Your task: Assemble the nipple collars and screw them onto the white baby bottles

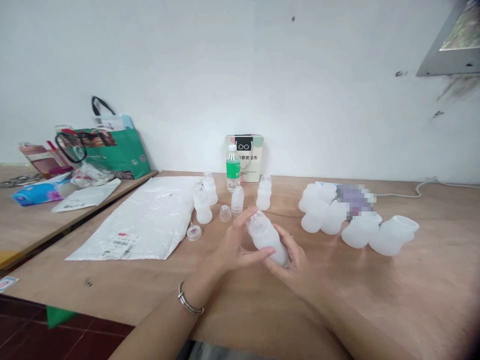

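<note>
From my remote view, left hand [237, 241] and right hand [291, 254] grip one milky bottle [264, 233]; three capped bottles [203, 209] stand seemingly assembled, several topless bottles [388, 239] remaining rightward.

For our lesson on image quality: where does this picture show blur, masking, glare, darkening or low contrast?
Head view: square mosaic blocks mask something beside the white bottles; head view: small print on the mailing label is unreadably soft; head view: the tabletop carries a pale sheen at right; head view: the lower right corner darkens; head view: the held bottle shows little contrast.
</note>
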Action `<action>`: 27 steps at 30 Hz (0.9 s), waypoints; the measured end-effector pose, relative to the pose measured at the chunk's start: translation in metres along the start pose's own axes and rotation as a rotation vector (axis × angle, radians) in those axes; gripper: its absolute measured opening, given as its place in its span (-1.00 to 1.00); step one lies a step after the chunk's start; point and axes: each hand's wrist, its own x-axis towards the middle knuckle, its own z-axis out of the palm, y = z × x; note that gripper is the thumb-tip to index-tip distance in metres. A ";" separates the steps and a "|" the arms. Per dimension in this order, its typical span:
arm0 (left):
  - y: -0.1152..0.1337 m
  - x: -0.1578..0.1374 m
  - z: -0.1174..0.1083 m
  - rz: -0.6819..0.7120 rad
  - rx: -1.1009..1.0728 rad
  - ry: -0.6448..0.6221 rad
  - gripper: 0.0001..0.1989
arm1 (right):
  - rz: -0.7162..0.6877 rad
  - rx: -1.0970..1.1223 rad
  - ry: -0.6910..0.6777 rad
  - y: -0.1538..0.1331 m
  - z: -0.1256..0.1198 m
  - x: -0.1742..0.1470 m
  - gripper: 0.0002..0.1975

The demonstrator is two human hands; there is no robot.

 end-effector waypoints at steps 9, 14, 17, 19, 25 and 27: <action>-0.028 0.021 -0.051 -0.329 0.418 0.263 -0.07 | -0.097 0.027 0.297 0.018 -0.014 0.005 -0.62; -0.040 0.017 -0.053 -0.505 0.598 0.004 -0.11 | -0.140 0.022 0.494 0.022 -0.027 0.014 -0.74; -0.045 0.014 -0.049 -0.536 0.640 0.000 -0.09 | -0.117 0.031 0.592 0.021 -0.034 0.017 -0.78; -0.051 0.011 -0.047 -0.542 0.652 0.003 -0.05 | -0.107 0.029 0.665 0.021 -0.038 0.019 -0.78; -0.072 0.001 -0.044 -0.496 0.637 0.020 -0.02 | -0.161 -0.133 1.001 0.031 -0.064 0.026 -0.73; -0.075 0.000 -0.043 -0.447 0.607 0.055 -0.03 | -0.168 -0.226 1.139 0.038 -0.084 0.027 -0.67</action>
